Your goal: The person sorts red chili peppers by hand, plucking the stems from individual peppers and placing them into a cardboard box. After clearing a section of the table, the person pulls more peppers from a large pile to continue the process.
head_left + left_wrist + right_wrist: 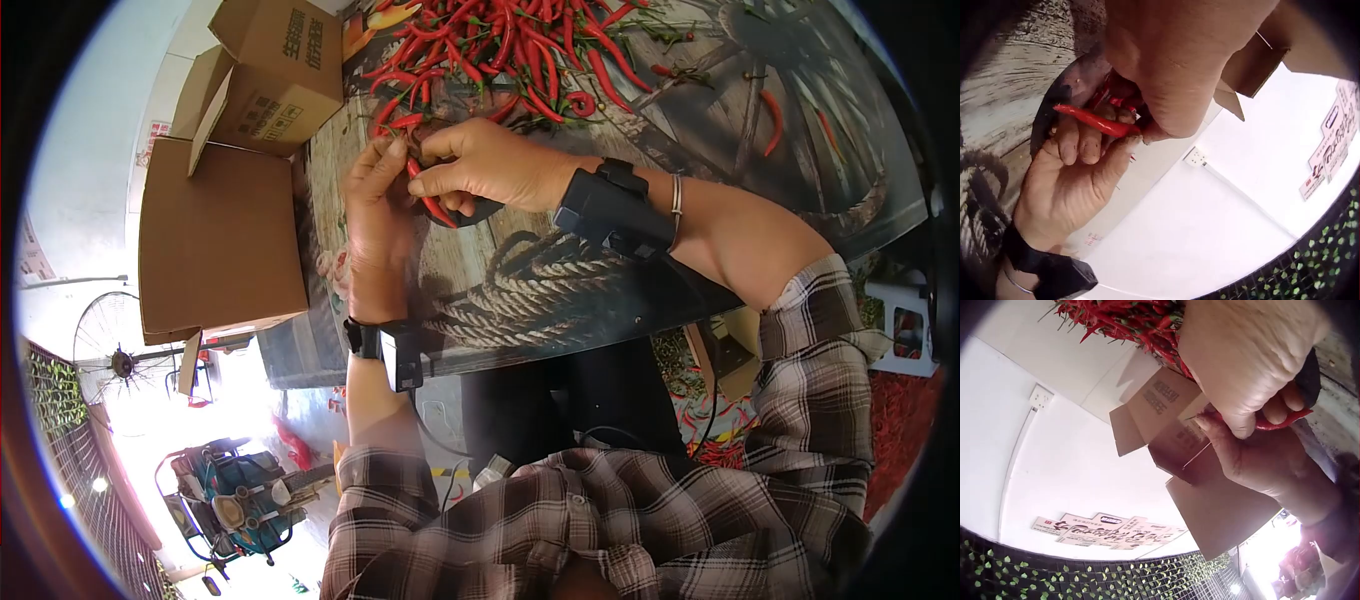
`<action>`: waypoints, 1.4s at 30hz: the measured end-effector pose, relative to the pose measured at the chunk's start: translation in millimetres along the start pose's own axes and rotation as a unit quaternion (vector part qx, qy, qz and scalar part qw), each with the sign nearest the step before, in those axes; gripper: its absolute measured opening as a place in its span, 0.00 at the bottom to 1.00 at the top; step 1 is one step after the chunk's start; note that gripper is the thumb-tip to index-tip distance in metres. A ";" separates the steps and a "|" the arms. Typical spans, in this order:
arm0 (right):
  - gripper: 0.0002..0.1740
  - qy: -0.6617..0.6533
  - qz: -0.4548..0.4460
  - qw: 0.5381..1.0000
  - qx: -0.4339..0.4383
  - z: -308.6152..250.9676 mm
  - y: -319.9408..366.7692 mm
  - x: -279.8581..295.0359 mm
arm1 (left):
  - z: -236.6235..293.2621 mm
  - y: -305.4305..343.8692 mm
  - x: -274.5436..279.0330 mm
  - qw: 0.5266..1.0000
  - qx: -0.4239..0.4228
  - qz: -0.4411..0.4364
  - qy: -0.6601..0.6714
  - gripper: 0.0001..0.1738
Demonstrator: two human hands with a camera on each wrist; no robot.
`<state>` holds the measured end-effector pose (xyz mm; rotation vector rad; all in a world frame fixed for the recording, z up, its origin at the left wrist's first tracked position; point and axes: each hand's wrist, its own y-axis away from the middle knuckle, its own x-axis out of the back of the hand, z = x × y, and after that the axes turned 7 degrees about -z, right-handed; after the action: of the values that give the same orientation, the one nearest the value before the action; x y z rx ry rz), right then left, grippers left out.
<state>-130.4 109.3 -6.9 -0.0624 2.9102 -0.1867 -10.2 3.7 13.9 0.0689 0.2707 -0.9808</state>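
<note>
A single red chili [438, 211] is held between the two hands over the table's near left part. The right hand [500, 165] pinches it with thumb and fingers; in the left wrist view its tapered red body [1094, 121] sticks out past the right fingers [1089, 145]. Close against it, the left hand [378, 200] pinches the chili's stem end, thumb and fingertips together, as the right wrist view shows at the left thumb [1216, 428]. A dark round thing lies under the hands, mostly hidden by them.
A large heap of red chilies [520, 40] covers the table's far side. Open cardboard boxes [220, 235] stand at the left edge. A few loose chilies [771, 122] lie at the right on the printed tabletop [690, 150]. More chilies [905, 430] are on the floor.
</note>
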 end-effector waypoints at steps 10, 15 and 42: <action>0.09 0.012 -0.025 1.000 -0.008 -5.3 2.7 -2.4 | -0.3 -8.7 23.4 0.961 0.090 -0.068 0.252 0.12; 0.08 -0.036 -0.020 0.999 -0.021 -7.0 4.2 0.2 | 0.1 -11.8 34.8 0.980 0.033 0.049 0.189 0.12; 0.09 -0.276 0.001 0.961 0.000 3.5 -2.7 9.2 | -5.4 -35.2 29.3 0.838 -0.107 0.047 -0.533 0.14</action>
<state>-138.5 105.6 -12.0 -0.0958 2.3523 -0.1399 -25.0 -38.7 3.4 -0.6590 -0.6550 -0.7574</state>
